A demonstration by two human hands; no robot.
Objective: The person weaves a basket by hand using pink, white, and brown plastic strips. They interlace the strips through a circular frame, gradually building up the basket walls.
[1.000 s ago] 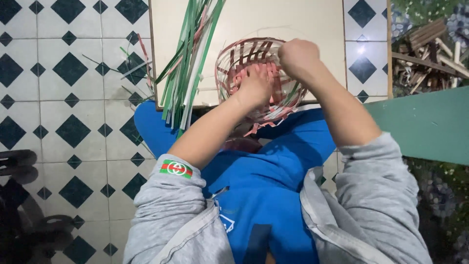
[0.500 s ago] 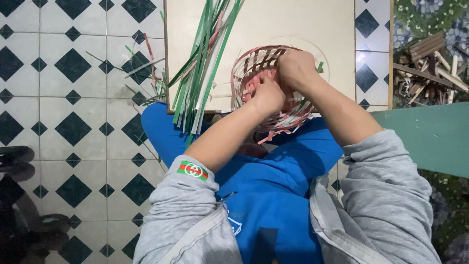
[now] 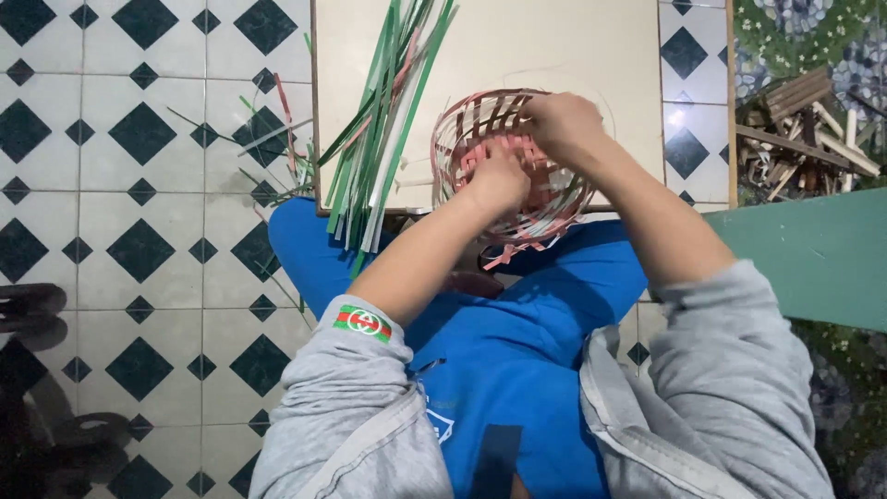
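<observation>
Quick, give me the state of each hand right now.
Left hand: closed, pressing inside the round pink-and-white woven strip basket.
Right hand: closed grip on the basket's far rim.

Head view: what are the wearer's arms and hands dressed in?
Both hands are bare: left hand, right hand. No gloves, rings or watch visible. Grey sweatshirt sleeves are pushed up, forearms uncovered. The left sleeve carries a small green-and-red striped patch; the right sleeve is plain grey.

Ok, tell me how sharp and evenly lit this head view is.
Head view: mostly sharp and evenly lit; the basket and both hands, left hand and right hand, read clearly; faint glare on a floor tile at upper right; the lower left corner falls dark; tile lines bow slightly.
</observation>
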